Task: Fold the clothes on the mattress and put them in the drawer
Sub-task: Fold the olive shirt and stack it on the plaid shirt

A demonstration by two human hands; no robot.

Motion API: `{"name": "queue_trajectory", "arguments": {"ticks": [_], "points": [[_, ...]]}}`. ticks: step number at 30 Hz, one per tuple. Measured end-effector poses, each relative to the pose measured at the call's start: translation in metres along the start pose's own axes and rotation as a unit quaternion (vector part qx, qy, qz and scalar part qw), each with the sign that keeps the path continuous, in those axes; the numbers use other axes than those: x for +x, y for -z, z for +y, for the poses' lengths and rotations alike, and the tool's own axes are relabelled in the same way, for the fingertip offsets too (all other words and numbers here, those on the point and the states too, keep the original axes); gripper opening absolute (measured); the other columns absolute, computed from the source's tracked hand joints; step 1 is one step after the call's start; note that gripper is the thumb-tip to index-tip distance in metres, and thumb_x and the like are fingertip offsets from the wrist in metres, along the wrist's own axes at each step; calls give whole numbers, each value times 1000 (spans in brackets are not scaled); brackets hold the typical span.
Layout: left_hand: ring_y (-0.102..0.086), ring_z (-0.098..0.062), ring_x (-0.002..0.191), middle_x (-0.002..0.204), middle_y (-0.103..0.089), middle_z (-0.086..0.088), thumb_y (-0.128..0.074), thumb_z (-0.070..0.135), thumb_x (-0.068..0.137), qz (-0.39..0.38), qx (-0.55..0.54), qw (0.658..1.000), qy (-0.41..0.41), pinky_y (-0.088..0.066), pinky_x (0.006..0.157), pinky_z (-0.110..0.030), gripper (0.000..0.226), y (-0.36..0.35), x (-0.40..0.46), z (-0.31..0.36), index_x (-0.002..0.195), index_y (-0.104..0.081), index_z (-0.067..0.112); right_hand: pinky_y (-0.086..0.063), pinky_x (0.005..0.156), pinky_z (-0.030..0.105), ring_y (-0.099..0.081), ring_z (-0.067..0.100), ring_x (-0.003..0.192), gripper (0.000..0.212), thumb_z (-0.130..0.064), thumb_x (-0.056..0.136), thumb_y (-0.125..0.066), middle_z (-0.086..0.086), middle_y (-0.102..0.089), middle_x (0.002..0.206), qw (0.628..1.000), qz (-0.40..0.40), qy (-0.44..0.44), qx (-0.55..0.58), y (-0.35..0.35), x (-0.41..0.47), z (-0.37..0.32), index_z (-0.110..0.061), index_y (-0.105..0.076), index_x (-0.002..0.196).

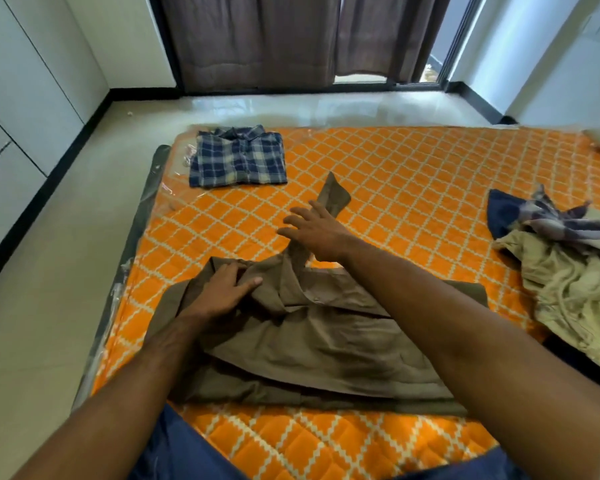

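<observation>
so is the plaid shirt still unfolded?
No, the plaid shirt lies folded into a neat rectangle at the far left corner of the mattress, apart from both hands.

- Olive-brown shirt (326,344): matt woven cloth, creased.
- Plaid shirt (238,157): soft checked cotton-like cloth.
- Mattress (413,181): quilted orange fabric under glossy clear plastic.
- Floor (49,271): polished, reflective tile.
</observation>
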State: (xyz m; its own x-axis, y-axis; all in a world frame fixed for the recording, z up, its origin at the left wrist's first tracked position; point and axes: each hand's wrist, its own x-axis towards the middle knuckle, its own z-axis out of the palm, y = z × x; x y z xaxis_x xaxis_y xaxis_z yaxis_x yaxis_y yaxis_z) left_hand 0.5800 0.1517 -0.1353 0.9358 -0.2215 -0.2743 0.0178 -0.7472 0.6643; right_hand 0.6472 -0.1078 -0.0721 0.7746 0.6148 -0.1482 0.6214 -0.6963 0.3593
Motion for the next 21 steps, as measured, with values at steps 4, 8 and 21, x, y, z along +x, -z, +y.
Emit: {"name": "queue_trajectory", "arguments": {"ticks": [4, 8, 21], "points": [[-58, -33, 85, 96, -58, -20, -55, 46, 100, -20, -83, 996, 28, -40, 71, -39, 45, 2, 5, -5, 101, -59, 2, -13, 124, 58, -59, 32, 113, 53, -8, 86, -72, 7, -65, 112, 997, -16, 49, -65, -16, 9, 9, -15, -53, 135], [-53, -41, 79, 88, -48, -30, -54, 37, 103, -7, -168, 985, 49, -38, 73, -45, 42, 16, 7, -8, 86, -56, -2, -48, 64, 42, -64, 35, 83, 28, -6, 90, -70, 8, -64, 95, 999, 26, -13, -21, -11, -22, 43, -15, -56, 112], [-61, -18, 89, 91, -63, 7, -61, 57, 93, -58, 38, 997, -15, -46, 87, -46, 29, 4, 0, 20, 92, -60, 28, -46, 46, 40, -56, 28, 82, 37, -11, 89, -69, 7, -50, 105, 991, 116, -47, 41, 24, -142, 28, -18, -44, 115]]}}
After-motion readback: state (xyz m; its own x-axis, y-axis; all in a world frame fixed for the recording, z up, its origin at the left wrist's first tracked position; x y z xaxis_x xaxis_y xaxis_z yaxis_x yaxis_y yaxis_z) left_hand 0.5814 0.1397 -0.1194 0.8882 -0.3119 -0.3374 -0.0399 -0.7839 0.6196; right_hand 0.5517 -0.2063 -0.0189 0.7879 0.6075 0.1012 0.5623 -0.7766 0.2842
